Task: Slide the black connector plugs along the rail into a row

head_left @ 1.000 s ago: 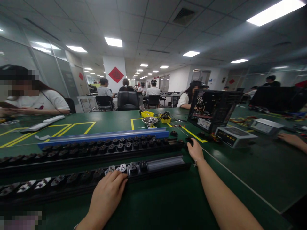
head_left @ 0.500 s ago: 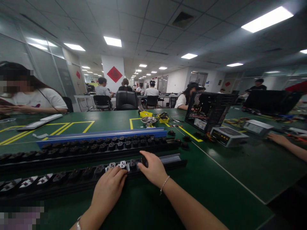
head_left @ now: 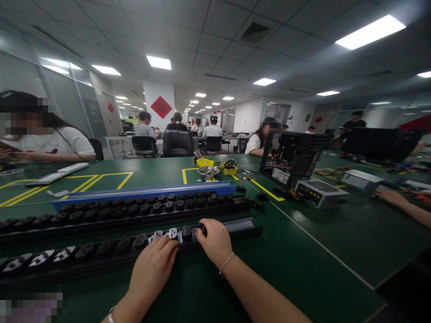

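A long black rail (head_left: 218,236) lies across the green table, with a row of socket modules (head_left: 123,244) set along its channel. Most modules are black; a few have shiny light faces. My left hand (head_left: 153,264) is closed over the rail's near edge, its fingertips beside a light-faced module (head_left: 173,233). To the right, my right hand (head_left: 215,240) pinches a small black socket module (head_left: 203,229) at the channel, partly hidden by the fingers. Just left of it sits another black module (head_left: 186,231). Beyond the fingers, the rail's right end shows a bare grey channel.
Behind are another rail with socket modules (head_left: 144,210) and a blue rail (head_left: 148,192). Farther off stand a metal dish (head_left: 208,171), yellow bins (head_left: 204,162), an open computer case (head_left: 292,157) and power supplies (head_left: 321,194). A co-worker's hand (head_left: 390,196) rests at right.
My right hand's fingers have closed in around the small black module, the hand shifting slightly down. My left hand stays at the same place on the rail.
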`<move>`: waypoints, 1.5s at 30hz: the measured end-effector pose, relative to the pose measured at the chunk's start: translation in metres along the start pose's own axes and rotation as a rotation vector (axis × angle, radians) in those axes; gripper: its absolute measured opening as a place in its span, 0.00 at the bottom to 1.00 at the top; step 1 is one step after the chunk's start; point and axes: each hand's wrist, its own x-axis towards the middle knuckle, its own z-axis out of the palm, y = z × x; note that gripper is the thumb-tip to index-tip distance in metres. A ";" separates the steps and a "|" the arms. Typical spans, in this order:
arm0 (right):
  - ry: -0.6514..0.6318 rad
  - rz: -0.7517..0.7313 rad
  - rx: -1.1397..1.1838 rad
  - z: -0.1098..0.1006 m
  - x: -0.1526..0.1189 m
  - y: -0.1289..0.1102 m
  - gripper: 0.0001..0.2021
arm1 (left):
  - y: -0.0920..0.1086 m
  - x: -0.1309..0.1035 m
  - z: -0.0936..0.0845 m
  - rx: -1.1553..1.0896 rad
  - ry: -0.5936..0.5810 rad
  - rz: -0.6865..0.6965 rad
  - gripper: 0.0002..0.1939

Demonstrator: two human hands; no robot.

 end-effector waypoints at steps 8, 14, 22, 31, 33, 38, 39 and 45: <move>0.029 0.044 -0.022 -0.008 0.000 0.014 0.10 | -0.003 -0.001 0.000 -0.062 0.070 -0.074 0.13; 0.040 0.062 -0.071 -0.012 0.000 0.020 0.09 | -0.017 0.002 -0.005 -0.114 0.185 -0.276 0.27; 0.044 0.057 -0.095 -0.012 -0.001 0.020 0.07 | -0.025 0.000 0.007 0.033 0.134 -0.139 0.27; 0.044 0.123 -0.100 -0.015 0.001 0.028 0.12 | -0.021 0.003 0.004 0.032 0.347 -0.273 0.39; 0.038 0.125 -0.103 -0.016 0.002 0.030 0.13 | -0.020 0.003 0.003 0.007 0.352 -0.302 0.39; 0.032 0.144 -0.130 -0.018 0.003 0.033 0.14 | -0.017 0.001 0.006 0.029 0.216 -0.250 0.33; 0.031 0.153 -0.137 -0.019 0.003 0.033 0.14 | -0.017 0.001 0.007 0.051 0.170 -0.236 0.30; 0.016 0.200 -0.159 -0.022 0.004 0.038 0.17 | -0.018 0.000 0.008 0.104 -0.050 -0.221 0.22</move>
